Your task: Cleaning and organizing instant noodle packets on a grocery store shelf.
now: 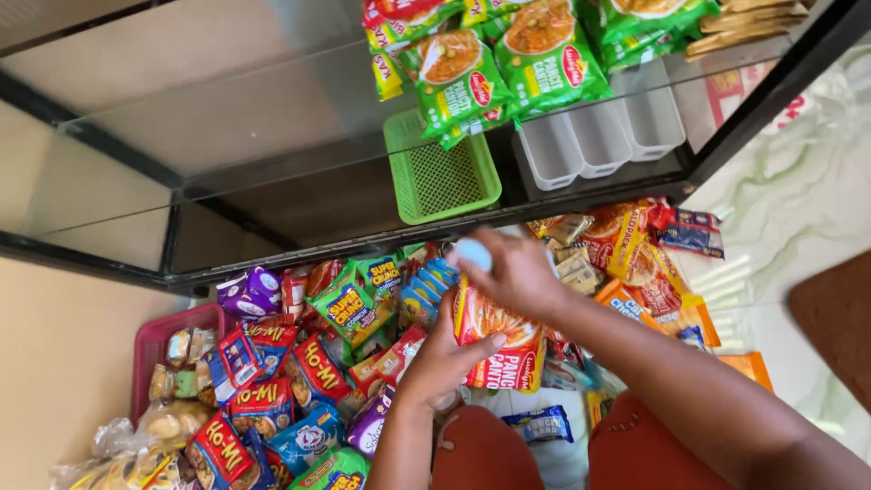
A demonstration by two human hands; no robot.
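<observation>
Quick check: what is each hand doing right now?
Left hand: closed on the orange noodle packet.
Right hand: closed on the packet's top, next to a pale blue object.

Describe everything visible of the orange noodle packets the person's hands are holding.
The orange and red glossy plastic noodle packets, printed with a bowl picture, form a small upright stack above the heaped snack packets. The left hand grips their lower left edge; the right hand covers their top. Lower edges look hidden behind the packets around them.

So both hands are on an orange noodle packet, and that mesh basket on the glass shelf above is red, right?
Not quite. The head view shows the mesh basket on the glass shelf is green, not red. The rest holds: the left hand and right hand are both on the orange noodle packet.
</observation>
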